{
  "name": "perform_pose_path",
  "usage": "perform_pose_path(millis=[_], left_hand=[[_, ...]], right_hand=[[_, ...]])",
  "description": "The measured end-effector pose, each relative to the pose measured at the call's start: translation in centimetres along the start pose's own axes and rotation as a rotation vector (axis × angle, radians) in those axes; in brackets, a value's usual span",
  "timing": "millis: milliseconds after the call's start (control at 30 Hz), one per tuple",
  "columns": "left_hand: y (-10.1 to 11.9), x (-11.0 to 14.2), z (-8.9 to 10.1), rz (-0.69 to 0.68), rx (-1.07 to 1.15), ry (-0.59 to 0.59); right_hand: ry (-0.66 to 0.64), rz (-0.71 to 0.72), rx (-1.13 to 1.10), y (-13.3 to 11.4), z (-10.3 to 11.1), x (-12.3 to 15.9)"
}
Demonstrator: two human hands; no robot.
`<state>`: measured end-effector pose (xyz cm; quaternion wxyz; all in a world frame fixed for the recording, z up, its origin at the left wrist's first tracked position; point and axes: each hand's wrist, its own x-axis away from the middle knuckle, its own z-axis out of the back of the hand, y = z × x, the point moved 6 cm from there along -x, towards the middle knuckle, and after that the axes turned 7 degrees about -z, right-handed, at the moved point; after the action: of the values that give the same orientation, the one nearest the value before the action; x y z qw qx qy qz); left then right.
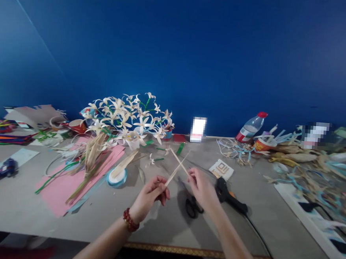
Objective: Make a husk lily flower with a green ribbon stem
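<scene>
Forearms (106,235) rise from the bottom edge; at centre I see the left hand (152,191) pinching one pale strip (174,173), the right hand (200,184) a second strip (177,158), gripped low, apparently to free their crossing tips. Scissors (195,204) and glue gun (233,200) lie close, seemingly for reach; white flowers (142,123) stand left of centre on the worktop (101,219).

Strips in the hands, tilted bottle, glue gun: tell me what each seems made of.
Strips: probably dried husk, matte; pale straw colour and thin, though paper is possible.
Tilted bottle: likely glossy clear plastic; it looks see-through above the label.
Glue gun: seemingly black plastic, fairly dull, with no metallic shine; blur leaves its finish open.
</scene>
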<state>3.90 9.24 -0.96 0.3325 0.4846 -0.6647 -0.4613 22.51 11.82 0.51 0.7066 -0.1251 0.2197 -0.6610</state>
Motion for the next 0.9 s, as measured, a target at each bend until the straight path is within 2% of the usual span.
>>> perform_pose_path(millis=[67, 167, 267, 467, 667, 733, 900], left_hand=[[0.2, -0.1, -0.3, -0.024, -0.019, -0.029], [0.2, 0.0, -1.2, -0.031, -0.073, -0.106], [-0.1, 0.3, -1.8, 0.003, -0.119, -0.176], [0.0, 1.0, -1.6, 0.012, -0.19, -0.115], [0.2, 0.8, -1.3, -0.02, -0.246, -0.068], [0.5, 0.5, -0.7, -0.05, -0.313, -0.047], [1.1, 0.1, 1.2, -0.082, -0.354, 0.081]], right_hand=[[-0.077, 0.0, -0.282, -1.1, -0.3, 1.3], [-0.276, -0.066, -0.728, -2.8, -2.0, 3.2], [-0.333, -0.175, -0.883, -3.2, -3.0, 4.2], [-0.258, -0.25, -0.976, -2.8, -2.4, 4.3], [-0.347, -0.198, -0.991, -3.4, -2.5, 4.6], [-0.347, -0.187, -0.956, -2.7, -2.3, 4.4], [-0.212, -0.177, -0.768, 0.2, -1.7, 3.4]])
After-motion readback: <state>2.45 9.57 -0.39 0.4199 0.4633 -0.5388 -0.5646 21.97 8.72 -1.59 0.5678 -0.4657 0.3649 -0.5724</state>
